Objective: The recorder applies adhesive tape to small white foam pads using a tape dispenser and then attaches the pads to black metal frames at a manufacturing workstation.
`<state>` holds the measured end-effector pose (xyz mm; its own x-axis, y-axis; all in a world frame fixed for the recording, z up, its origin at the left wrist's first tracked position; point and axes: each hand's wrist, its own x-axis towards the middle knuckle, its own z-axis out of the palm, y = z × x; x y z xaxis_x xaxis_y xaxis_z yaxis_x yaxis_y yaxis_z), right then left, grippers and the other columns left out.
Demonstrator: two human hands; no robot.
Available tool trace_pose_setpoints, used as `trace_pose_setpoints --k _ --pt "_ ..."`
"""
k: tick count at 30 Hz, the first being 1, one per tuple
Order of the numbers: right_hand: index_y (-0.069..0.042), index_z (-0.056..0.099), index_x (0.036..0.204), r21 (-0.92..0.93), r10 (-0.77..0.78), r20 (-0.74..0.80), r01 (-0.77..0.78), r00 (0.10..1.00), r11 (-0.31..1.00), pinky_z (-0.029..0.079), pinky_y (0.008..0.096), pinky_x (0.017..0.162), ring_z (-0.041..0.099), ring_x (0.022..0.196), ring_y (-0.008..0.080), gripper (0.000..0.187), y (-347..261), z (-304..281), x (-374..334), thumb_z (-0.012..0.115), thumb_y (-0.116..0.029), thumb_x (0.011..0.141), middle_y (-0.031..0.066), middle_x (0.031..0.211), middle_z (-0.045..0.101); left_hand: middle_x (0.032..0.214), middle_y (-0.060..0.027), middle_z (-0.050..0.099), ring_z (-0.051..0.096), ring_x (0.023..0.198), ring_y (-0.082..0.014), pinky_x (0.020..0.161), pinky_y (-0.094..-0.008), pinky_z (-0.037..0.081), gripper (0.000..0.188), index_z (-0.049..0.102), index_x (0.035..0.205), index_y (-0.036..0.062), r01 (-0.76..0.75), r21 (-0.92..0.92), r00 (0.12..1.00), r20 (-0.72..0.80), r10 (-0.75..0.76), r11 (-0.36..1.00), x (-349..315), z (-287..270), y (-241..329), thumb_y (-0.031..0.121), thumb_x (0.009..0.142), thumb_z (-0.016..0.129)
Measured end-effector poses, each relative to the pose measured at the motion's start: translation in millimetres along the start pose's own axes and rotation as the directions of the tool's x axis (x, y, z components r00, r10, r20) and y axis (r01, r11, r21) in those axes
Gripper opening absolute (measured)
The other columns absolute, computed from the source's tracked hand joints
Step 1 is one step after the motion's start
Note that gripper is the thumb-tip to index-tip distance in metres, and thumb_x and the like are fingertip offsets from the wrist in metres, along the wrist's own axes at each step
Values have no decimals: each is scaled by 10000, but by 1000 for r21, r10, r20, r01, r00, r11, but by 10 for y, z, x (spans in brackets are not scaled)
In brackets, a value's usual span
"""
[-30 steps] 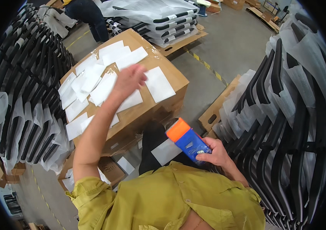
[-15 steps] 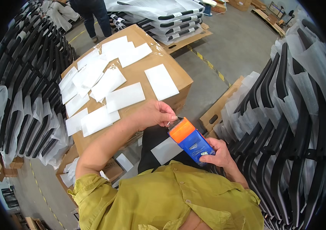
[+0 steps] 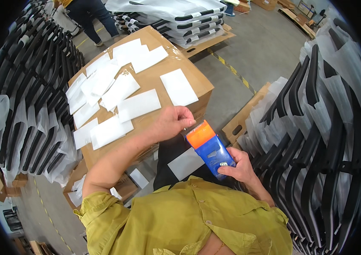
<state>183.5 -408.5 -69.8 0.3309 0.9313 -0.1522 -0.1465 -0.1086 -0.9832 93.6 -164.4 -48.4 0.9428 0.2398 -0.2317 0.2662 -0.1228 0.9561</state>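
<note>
A blue-and-orange plastic handheld tape dispenser (image 3: pixel 214 155) sits in the right hand (image 3: pixel 240 166) of a worker wearing a yellow-green button-up shirt (image 3: pixel 176 216), its blue body clasped between thumb and curled fingers and its orange end tilted away, toward the left hand (image 3: pixel 175 123). That left hand brings thumb and forefinger together just beside the dispenser's toothed metal cutting edge (image 3: pixel 194 127); whether tape lies between the fingertips is too small to tell.

Below and left of the dispenser, a white rectangular sheet (image 3: pixel 185 165) shows next to a black-clothed leg (image 3: pixel 166 154). Farther left, below the worker's left forearm, an open brown cardboard carton (image 3: pixel 125 189) stands near a smaller white sheet (image 3: pixel 139 178).

Just beyond the left hand rises a large brown cardboard box (image 3: pixel 151 80), its near edge running behind the wrist. Overlapping white rectangular sheets (image 3: pixel 139 105) cover much of its left side, while a single white sheet (image 3: pixel 179 87) lies apart near its right edge.

Close to the right hand, black curved frames in translucent white wrap (image 3: pixel 301 157) limit room on that side; a similar stack (image 3: pixel 27 106) lines the far left. Past the box's right edge, gray concrete floor (image 3: pixel 248 46) opens around a yellow-and-black striped line (image 3: pixel 231 70). Beyond the box stand wrapped black frames (image 3: pixel 197 23) and another person in dark trousers (image 3: pixel 89 17).
</note>
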Motion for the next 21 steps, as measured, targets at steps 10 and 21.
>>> trace_pose_setpoints --k 10,21 --pt "40 531 965 -8 24 -86 -25 996 1000 430 231 688 531 759 84 409 11 -11 -114 698 -221 699 53 854 589 610 -67 536 487 581 -134 545 -281 403 150 564 772 7 -152 426 979 -60 195 892 260 -380 161 156 784 582" --pt "39 555 917 167 143 -216 -107 966 980 444 233 666 539 724 86 390 -64 111 458 694 -254 702 62 829 591 672 -113 550 511 597 -220 571 -301 422 107 550 772 22 -280 742 866 -78 494 609 978 -858 -52 125 775 581"
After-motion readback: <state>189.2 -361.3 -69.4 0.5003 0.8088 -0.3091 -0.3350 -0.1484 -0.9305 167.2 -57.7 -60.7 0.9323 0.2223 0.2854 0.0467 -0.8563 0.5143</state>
